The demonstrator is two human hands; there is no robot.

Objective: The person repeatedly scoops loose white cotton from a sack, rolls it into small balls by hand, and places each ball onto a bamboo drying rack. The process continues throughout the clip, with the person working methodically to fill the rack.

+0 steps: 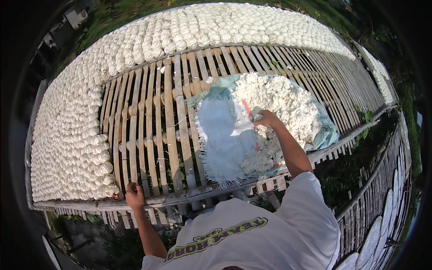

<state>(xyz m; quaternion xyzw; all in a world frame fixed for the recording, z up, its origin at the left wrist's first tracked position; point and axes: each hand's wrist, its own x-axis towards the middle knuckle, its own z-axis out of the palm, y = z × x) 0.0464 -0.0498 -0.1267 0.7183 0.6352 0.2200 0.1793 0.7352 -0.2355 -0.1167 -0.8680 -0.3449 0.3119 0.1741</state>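
A heap of crumbly white pulp (pixel 278 94) lies on an opened woven plastic sack (pixel 219 131) with a frayed edge and a red stripe. My right hand (pixel 266 119) is at the heap's near-left side, fingertips bent down at the striped part of the sack; whether they pinch anything is not clear. Over the front bamboo rail (pixel 182 199), my left hand (pixel 135 195) hovers or rests with curled fingers, just right of the last rows of rounded white lumps (pixel 74 148). What lies inside its fingers is hidden.
Bamboo slats (pixel 170 128) with open gaps form the raised rack under everything. More white lumps (pixel 202 27) fill its far side in close rows. At the lower right, another slatted rack (pixel 357 202) holds long pale oval pieces (pixel 369 239). Green leaves (pixel 366 121) poke up at the right edge.
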